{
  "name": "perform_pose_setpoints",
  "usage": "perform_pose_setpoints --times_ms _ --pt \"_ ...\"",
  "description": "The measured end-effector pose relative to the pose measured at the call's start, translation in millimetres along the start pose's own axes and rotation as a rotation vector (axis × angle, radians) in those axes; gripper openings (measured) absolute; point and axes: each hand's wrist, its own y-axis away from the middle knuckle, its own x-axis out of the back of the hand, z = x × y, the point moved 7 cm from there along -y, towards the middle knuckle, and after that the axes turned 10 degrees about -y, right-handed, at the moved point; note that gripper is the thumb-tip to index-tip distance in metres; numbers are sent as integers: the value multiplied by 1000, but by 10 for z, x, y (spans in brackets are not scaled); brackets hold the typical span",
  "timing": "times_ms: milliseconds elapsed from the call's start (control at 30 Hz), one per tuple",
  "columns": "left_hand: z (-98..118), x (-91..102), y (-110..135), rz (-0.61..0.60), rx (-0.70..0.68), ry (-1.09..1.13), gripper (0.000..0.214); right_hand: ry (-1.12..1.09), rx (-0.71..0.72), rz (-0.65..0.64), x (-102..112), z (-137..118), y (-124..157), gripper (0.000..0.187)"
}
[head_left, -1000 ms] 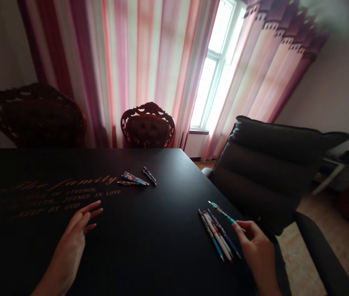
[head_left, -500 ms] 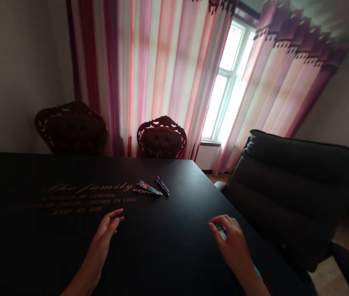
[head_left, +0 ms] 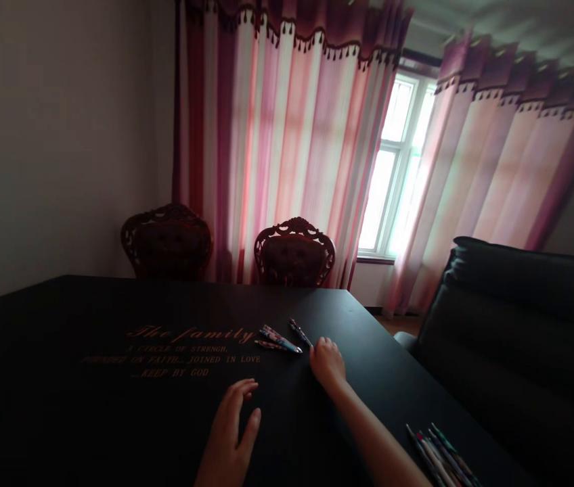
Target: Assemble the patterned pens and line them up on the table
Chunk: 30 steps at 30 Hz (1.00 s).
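Note:
My right hand (head_left: pixel 327 362) reaches across the dark table, its fingers closed at the near end of a patterned pen (head_left: pixel 299 330). Just left of that pen lies a small bunch of colourful pens (head_left: pixel 281 339), their tips towards the right. My left hand (head_left: pixel 233 423) is held above the table nearer to me, thumb and fingers apart, with nothing in it. At the lower right, several more pens (head_left: pixel 442 453) lie side by side beyond my right forearm, partly cut off by the bottom of the view.
The black table (head_left: pixel 89 311) carries gold lettering (head_left: pixel 193 352). Two carved chairs (head_left: pixel 294 253) stand behind its far edge. A dark padded armchair (head_left: pixel 525 338) is close along the right side. Striped curtains (head_left: pixel 292 135) hang beside a bright window (head_left: pixel 393 169).
My right hand has moved left and forward from the near right side to the single pen. The pens at the lower right now show. The view has shifted, and my left hand stays open.

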Motion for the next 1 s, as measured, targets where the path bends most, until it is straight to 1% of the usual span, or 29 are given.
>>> perform_pose_setpoints --times_ms 67,133,167,233,267,333,400,467,533,667,767,833,867,933,1000 --pt "-3 0 8 -1 -48 -63 35 -75 -4 31 103 30 -20 22" --pt "11 0 15 -1 -100 -136 36 -143 0 55 211 65 28 33" --pt "21 3 18 2 -117 -174 37 -188 6 58 248 77 85 38" --pt "42 23 24 22 -129 -243 43 -365 -10 19 252 100 259 48" --pt "56 35 28 33 -130 -271 48 -522 -44 -32 209 109 371 52" --pt "85 43 35 36 -139 -305 54 -820 -158 -190 51 99 625 61" --pt "101 0 41 -33 -153 -308 53 -959 -249 -348 -96 40 868 67" --pt "85 -61 44 -127 -141 -295 46 -992 -313 -453 -177 -9 1044 69" --pt "54 -88 37 -178 -102 -289 42 -997 -362 -505 -197 -22 1142 70" --pt "41 -35 -12 -148 -50 -326 36 -991 -397 -526 -173 18 1188 70" --pt "55 21 -36 -103 -32 -397 22 -959 -388 -536 -172 39 1193 69" --pt "63 51 -31 -71 -38 -436 19 -923 -344 -566 -155 4 1194 69" --pt "67 59 -23 -60 -51 -447 20 -907 -294 -585 -129 -36 1189 68" --pt "72 66 -6 -44 -87 -456 23 -883 -153 -599 -31 -137 1167 65" --pt "63 68 1 -29 -99 -469 25 -862 -23 -559 98 -211 1134 58"
